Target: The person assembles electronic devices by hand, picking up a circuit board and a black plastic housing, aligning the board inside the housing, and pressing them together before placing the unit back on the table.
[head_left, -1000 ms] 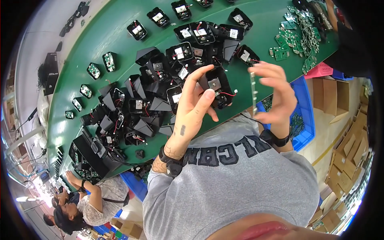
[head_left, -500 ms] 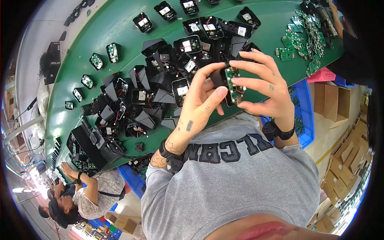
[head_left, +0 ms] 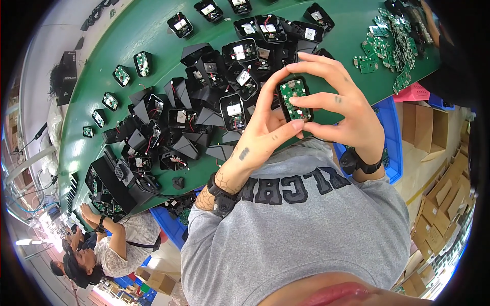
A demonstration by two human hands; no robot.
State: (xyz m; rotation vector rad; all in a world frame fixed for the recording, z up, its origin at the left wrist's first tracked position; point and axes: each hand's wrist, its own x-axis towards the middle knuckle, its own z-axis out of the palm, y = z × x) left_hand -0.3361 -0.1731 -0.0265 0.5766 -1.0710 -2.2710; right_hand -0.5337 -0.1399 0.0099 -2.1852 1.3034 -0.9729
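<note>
A green circuit board sits in a small black plastic housing, held up above the near table edge with the board facing me. My left hand is wrapped around the housing's left side, its thumb at the lower edge. From the right, my right hand has a finger pressed on the board's face, with the thumb at the lower corner and other fingers at the top rim. The housing's back is hidden. Just left of my hands lies an open black housing with a white block inside.
More black housings with red wires are heaped on the green table. Several board-fitted housings stand along the far left. Loose circuit boards pile at the right. A blue bin is below the edge; a co-worker is at lower left.
The board, edge-on before, now faces me and sits flatter in the housing. My right hand has closed in, with a finger now on the board.
</note>
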